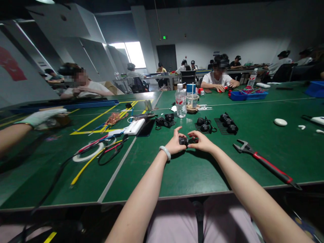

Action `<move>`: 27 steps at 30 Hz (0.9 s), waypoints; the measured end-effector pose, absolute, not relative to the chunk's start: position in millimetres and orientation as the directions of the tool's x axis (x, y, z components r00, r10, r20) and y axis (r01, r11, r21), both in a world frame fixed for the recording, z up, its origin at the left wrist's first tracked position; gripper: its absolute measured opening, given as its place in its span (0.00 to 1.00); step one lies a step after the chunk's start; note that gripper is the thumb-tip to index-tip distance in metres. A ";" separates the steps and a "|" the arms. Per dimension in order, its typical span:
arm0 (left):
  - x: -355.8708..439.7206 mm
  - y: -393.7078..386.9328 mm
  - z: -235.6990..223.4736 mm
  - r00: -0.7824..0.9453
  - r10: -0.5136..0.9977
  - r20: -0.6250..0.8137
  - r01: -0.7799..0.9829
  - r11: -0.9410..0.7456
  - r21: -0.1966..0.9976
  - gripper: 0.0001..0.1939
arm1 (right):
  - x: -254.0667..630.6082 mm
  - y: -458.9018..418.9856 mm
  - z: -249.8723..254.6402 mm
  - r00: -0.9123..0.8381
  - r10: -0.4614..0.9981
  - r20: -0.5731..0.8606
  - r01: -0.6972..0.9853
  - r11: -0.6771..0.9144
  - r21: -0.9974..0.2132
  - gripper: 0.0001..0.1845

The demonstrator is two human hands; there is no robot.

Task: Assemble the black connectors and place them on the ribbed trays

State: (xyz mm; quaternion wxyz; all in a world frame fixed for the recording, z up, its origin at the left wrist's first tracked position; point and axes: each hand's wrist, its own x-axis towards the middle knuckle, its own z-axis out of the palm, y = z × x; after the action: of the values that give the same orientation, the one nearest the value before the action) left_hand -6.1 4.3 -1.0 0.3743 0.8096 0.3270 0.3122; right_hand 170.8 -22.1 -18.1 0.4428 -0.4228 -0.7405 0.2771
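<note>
Between my two hands, low over the green table, is a small black ribbed cylindrical part. My left hand, with a pale bangle at the wrist, is closed around its left side. On the other side, the curled fingers of my right hand pinch a dark piece at its right end; whether that is a separate piece cannot be made out. Just beyond my hands lie more black parts: a cluster at left, a group in the middle, and a row of round pieces on a black grid at right.
An adjustable wrench with red-black handle lies at right. A water bottle and a plastic cup stand ahead. Cables, a power bank and a co-worker's gloved hand are at left. Blue bins sit farther back.
</note>
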 end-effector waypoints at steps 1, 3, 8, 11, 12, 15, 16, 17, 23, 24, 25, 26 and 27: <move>-6.0 4.5 -1.2 0.590 0.764 0.263 0.297 -0.508 0.809 0.45 | 170.4 -22.1 -18.2 -0.257 0.869 0.423 0.386 0.494 -0.779 0.27; -5.8 4.6 -1.4 0.590 0.763 0.264 0.298 -0.509 0.808 0.45 | 170.1 -22.3 -18.4 -0.265 0.869 0.418 0.396 0.493 -0.774 0.26; -5.5 3.1 -0.5 0.589 0.764 0.262 0.295 -0.506 0.810 0.45 | 169.0 -22.5 -19.8 -0.281 0.861 0.425 0.404 0.507 -0.761 0.22; -5.1 2.1 0.6 0.589 0.765 0.261 0.294 -0.504 0.812 0.44 | 167.9 -22.0 -20.9 -0.271 0.859 0.433 0.415 0.511 -0.753 0.21; -4.9 1.9 0.8 0.589 0.765 0.261 0.294 -0.503 0.813 0.44 | 167.5 -21.9 -21.0 -0.267 0.860 0.434 0.422 0.509 -0.750 0.21; -4.6 1.8 1.1 0.585 0.766 0.265 0.296 -0.506 0.810 0.44 | 166.6 -21.9 -20.5 -0.256 0.860 0.442 0.444 0.511 -0.736 0.19; -4.5 1.9 1.1 0.585 0.765 0.268 0.296 -0.510 0.808 0.43 | 166.4 -22.0 -20.2 -0.255 0.857 0.447 0.449 0.514 -0.730 0.18; -4.5 2.0 0.9 0.588 0.762 0.270 0.295 -0.513 0.806 0.43 | 166.2 -22.2 -20.0 -0.253 0.855 0.453 0.453 0.519 -0.725 0.18; -5.0 2.2 0.0 0.593 0.755 0.282 0.296 -0.529 0.795 0.43 | 165.4 -22.9 -20.9 -0.236 0.861 0.451 0.457 0.508 -0.730 0.17; -5.0 2.2 -0.1 0.593 0.754 0.281 0.297 -0.529 0.795 0.43 | 165.5 -22.9 -21.2 -0.234 0.863 0.447 0.457 0.503 -0.733 0.17; -5.0 2.2 -0.1 0.593 0.755 0.279 0.299 -0.528 0.795 0.43 | 165.6 -22.8 -21.5 -0.232 0.866 0.443 0.457 0.499 -0.736 0.17; -4.9 2.3 -0.1 0.592 0.757 0.277 0.300 -0.526 0.796 0.43 | 165.8 -22.8 -21.7 -0.232 0.868 0.439 0.457 0.495 -0.739 0.17; -4.7 2.5 -0.2 0.590 0.759 0.275 0.301 -0.523 0.797 0.43 | 166.0 -22.7 -22.0 -0.232 0.871 0.434 0.457 0.491 -0.742 0.17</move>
State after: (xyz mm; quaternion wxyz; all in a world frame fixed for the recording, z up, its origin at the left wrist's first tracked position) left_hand -4.7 2.5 -0.2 0.3640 0.8139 0.3258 0.3144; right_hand 166.0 -22.7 -22.0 0.4321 -0.4441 -0.7475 0.2393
